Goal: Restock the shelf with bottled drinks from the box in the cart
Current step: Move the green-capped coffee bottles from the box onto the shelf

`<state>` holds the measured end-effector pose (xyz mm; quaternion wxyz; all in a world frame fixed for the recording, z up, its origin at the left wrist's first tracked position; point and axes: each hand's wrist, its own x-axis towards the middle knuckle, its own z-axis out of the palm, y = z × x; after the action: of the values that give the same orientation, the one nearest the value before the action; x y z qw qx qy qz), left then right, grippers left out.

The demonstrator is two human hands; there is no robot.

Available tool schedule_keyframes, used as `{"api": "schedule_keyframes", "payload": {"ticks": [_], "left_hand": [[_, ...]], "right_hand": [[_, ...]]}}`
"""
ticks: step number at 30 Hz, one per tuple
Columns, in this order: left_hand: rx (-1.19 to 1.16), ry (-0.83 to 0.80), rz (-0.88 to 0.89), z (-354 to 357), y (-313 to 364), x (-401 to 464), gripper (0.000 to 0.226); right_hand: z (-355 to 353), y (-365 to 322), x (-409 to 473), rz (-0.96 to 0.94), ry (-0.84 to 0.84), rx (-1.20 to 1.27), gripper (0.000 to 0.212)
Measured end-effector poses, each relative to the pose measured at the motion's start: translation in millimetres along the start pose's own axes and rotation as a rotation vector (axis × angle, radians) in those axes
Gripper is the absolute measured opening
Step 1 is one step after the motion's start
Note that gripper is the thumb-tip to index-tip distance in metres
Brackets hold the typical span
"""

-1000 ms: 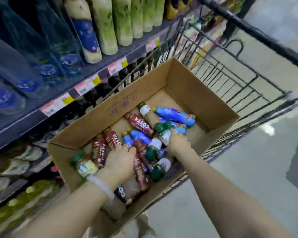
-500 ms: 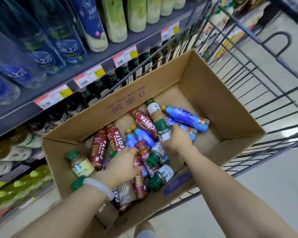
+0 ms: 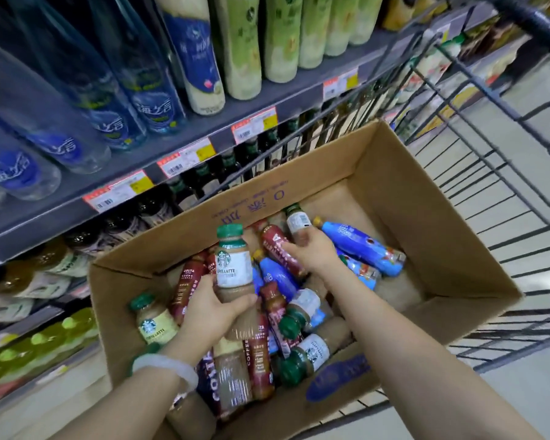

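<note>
An open cardboard box [image 3: 426, 223] sits in a wire cart [image 3: 502, 173] and holds several small bottles lying loose: red Costa, blue, and green-capped latte bottles. My left hand [image 3: 213, 309] grips a green-capped latte bottle [image 3: 234, 265] upright, lifted above the pile. My right hand [image 3: 311, 249] reaches to the far side of the pile and its fingers curl round a green-capped bottle with a white label [image 3: 296, 219], beside a red bottle [image 3: 278, 247]. Another latte bottle [image 3: 154, 322] lies at the box's left side.
The shelf [image 3: 204, 134] runs along the left with price tags on its edge. Tall blue and green bottles stand above it, dark bottles [image 3: 134, 217] below, and more rows lower down. Grey floor [image 3: 521, 376] lies to the right of the cart.
My left hand has lifted a latte bottle upright out of the pile. My right hand has moved farther into the box to the white-labelled bottle at the back.
</note>
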<state>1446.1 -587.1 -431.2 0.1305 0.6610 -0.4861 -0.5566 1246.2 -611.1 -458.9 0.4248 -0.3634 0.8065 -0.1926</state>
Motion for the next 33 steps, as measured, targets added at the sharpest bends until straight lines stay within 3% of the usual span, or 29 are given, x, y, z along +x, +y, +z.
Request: {"api": "schedule_keyframes", "payload": {"ticks": [2, 6, 11, 14, 18, 22, 33], "left_hand": [[0.002, 0.041, -0.018, -8, -6, 1, 0.067], [-0.022, 0.103, -0.002, -23, -17, 3, 0.055], [-0.066, 0.153, -0.031, -39, -29, 5, 0.058], [-0.074, 0.155, -0.022, -44, -27, 0, 0.059], [-0.075, 0.149, 0.0, -48, -14, -10, 0.058], [-0.131, 0.154, 0.042, -58, -1, -22, 0.058], [-0.268, 0.274, 0.26, -186, -12, -102, 0.06]], "right_hand": [[3, 7, 26, 0.006, 0.098, -0.211, 0.059], [19, 16, 65, 0.082, 0.084, -0.287, 0.077], [27, 18, 79, 0.12, 0.128, -0.36, 0.066], [19, 13, 69, 0.212, 0.089, -0.16, 0.055], [18, 9, 23, 0.316, 0.029, 0.361, 0.049], [21, -11, -44, 0.108, -0.11, 0.634, 0.042], [65, -148, -195, -0.44, -0.241, 0.587, 0.062]]}}
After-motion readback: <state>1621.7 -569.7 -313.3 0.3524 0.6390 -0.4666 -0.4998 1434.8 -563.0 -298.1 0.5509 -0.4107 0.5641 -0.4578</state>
